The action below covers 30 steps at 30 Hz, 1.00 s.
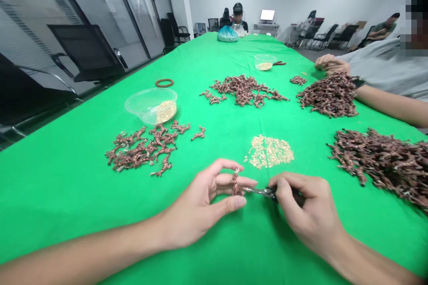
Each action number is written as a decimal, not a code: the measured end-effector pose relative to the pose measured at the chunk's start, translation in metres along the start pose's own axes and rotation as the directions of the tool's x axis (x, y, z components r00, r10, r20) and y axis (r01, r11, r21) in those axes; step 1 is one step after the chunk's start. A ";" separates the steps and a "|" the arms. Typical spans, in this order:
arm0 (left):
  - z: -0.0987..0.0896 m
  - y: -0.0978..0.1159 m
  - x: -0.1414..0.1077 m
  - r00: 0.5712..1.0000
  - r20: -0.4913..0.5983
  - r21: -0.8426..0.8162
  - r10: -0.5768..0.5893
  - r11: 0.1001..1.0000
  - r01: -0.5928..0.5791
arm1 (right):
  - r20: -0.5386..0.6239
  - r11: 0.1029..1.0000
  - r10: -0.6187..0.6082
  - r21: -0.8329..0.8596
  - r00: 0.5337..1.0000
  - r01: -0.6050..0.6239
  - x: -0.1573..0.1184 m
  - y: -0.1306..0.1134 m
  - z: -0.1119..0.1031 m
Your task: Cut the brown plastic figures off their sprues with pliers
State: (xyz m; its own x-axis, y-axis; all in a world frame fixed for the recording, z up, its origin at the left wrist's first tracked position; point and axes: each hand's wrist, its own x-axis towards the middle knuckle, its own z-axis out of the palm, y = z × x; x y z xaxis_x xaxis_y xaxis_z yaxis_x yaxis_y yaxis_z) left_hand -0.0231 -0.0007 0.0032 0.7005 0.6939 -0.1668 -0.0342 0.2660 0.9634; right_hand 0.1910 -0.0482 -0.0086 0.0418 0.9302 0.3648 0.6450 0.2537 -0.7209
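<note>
My left hand (214, 196) holds a small brown animal figurine (236, 182) upright between thumb and fingers. A pair of pliers (261, 191) with metal jaws and dark handles is gripped in my right hand (304, 200). The tips of its jaws meet the figurine's side; whether they pinch a small part there I cannot tell. Just beyond my hands lies a flat patch of tiny gold-coloured pieces (270, 151). Left of it, a loose group of brown figurines (143, 147) lies near a clear plastic bowl (133, 106) with more gold pieces in it.
More figurines are heaped at mid-table (242, 89), beside a co-worker (384, 71) on the right, and in a large pile (384, 164) at the right edge. Further back are a small tub (264, 59), red-handled pliers (280, 63) and a blue bag (228, 34). A brown ring (164, 83) lies left.
</note>
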 end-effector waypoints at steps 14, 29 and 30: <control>0.005 0.003 -0.001 0.999 0.001 0.095 -0.036 0.995 0.036 | 0.034 0.996 -0.035 -0.086 0.999 0.038 -0.001 0.002 0.003; 0.003 -0.002 -0.001 0.998 -0.064 0.264 0.002 0.964 0.016 | 0.062 0.996 0.008 -0.093 0.998 -0.002 -0.001 0.000 0.001; 0.003 -0.002 -0.001 0.998 -0.069 0.267 -0.002 0.964 0.020 | 0.065 0.996 0.016 -0.087 0.998 -0.010 -0.001 0.000 0.001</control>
State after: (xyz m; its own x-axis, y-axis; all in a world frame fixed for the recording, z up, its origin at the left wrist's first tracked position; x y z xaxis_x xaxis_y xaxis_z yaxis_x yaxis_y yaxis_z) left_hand -0.0221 -0.0041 0.0019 0.6498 0.7378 -0.1826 0.1713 0.0918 0.9809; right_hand 0.1903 -0.0492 -0.0099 0.0025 0.9493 0.3142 0.7088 0.2200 -0.6702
